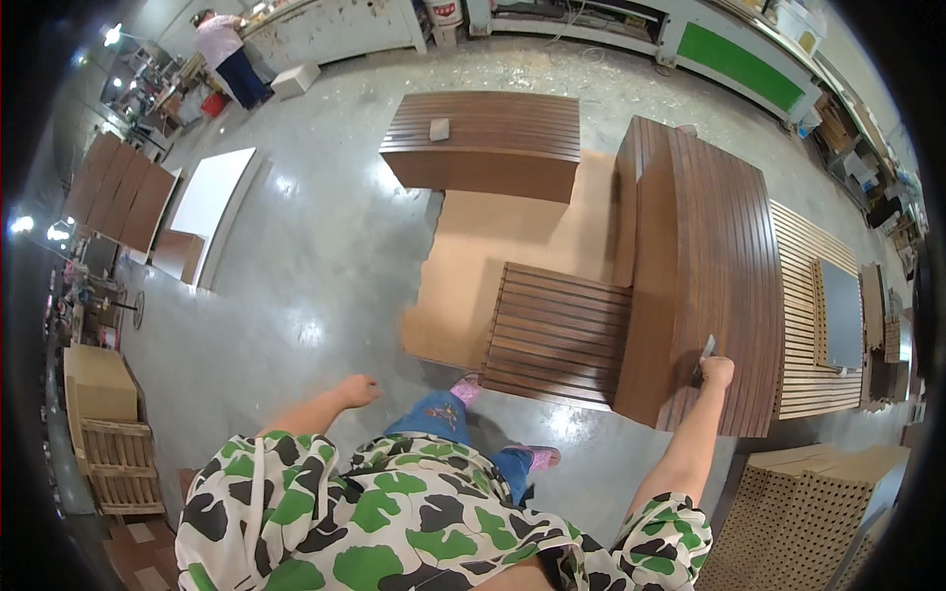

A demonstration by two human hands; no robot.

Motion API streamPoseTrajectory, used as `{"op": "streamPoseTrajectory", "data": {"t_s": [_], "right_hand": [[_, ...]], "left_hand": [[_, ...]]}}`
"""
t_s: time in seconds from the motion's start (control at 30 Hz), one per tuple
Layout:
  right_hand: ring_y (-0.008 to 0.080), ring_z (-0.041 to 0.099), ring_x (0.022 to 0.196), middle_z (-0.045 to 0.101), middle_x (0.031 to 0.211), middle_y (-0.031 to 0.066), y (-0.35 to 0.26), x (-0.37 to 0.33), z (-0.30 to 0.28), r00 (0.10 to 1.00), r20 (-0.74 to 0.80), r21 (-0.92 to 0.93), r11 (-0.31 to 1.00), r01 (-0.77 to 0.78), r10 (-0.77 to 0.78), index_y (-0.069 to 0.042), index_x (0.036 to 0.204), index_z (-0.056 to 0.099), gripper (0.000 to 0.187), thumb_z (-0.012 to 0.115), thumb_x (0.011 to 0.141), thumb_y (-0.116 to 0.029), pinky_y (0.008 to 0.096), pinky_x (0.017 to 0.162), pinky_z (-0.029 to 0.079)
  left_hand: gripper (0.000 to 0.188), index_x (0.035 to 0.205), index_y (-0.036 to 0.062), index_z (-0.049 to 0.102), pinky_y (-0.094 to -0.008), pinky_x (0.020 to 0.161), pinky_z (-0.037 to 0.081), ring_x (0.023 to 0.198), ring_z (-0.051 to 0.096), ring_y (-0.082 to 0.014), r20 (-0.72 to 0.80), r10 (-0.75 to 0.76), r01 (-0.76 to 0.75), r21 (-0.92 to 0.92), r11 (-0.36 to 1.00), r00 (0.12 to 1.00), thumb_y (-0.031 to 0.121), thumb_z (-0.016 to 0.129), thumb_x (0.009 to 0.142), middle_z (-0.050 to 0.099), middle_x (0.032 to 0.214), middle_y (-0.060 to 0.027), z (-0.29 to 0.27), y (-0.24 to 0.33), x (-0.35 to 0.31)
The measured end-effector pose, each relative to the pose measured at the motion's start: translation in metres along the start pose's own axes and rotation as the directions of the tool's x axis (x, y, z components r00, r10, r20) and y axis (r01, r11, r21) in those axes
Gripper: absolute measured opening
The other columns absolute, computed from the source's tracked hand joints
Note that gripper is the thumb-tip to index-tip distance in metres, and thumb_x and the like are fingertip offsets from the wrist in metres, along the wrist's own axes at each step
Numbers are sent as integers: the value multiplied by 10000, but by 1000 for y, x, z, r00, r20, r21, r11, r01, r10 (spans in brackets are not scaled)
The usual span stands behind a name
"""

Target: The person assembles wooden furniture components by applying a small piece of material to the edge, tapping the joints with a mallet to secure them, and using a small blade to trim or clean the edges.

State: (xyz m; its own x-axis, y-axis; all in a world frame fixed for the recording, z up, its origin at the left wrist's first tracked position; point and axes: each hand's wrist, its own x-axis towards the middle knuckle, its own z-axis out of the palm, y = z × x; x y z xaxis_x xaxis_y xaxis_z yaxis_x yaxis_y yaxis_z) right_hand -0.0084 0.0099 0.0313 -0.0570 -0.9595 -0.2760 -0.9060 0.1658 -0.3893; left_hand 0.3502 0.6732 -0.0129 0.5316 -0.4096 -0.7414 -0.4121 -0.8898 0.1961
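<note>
My right hand (717,371) is closed around a small tool with a pale, flat, blade-like end (709,346), perhaps a scraper; its handle is hidden in my fist. It is over the near part of a tall stack of dark brown grooved wood panels (724,236). Left of that stack, a single grooved panel (557,335) lies low, close to my feet. My left hand (358,390) hangs over the grey floor with loosely bent fingers and nothing in it. Farther off, a small pale block (439,129) rests on another brown grooved stack (483,167).
A cardboard sheet (458,286) lies beneath the panels. Lighter slatted panels (798,325) with a grey board (841,310) are on the right. Perforated boards (788,512) stand near right, cardboard boxes (103,384) near left. Another person (227,54) works at a far bench.
</note>
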Motion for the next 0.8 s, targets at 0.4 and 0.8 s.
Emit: {"op": "streamPoseTrajectory", "data": {"t_s": [0.4, 0.8], "right_hand": [[90, 516, 826, 577, 900, 6, 118, -77, -38, 901, 141, 886, 457, 71, -411, 15, 1000, 605, 173, 584, 829, 5, 249, 716, 416], [131, 523, 603, 577, 715, 14, 420, -324, -78, 857, 209, 805, 415, -425, 472, -65, 804, 591, 108, 641, 837, -155, 276, 532, 435]], "left_hand": [[505, 1151, 97, 611, -438, 875, 460, 1018, 580, -371, 56, 399, -398, -22, 917, 915, 496, 548, 847, 619, 1116, -177, 83, 183, -72], [310, 991, 55, 644, -459, 755, 517, 866, 631, -366, 75, 557, -522, 467, 714, 827, 110, 623, 687, 643, 942, -199, 58, 279, 31]]}}
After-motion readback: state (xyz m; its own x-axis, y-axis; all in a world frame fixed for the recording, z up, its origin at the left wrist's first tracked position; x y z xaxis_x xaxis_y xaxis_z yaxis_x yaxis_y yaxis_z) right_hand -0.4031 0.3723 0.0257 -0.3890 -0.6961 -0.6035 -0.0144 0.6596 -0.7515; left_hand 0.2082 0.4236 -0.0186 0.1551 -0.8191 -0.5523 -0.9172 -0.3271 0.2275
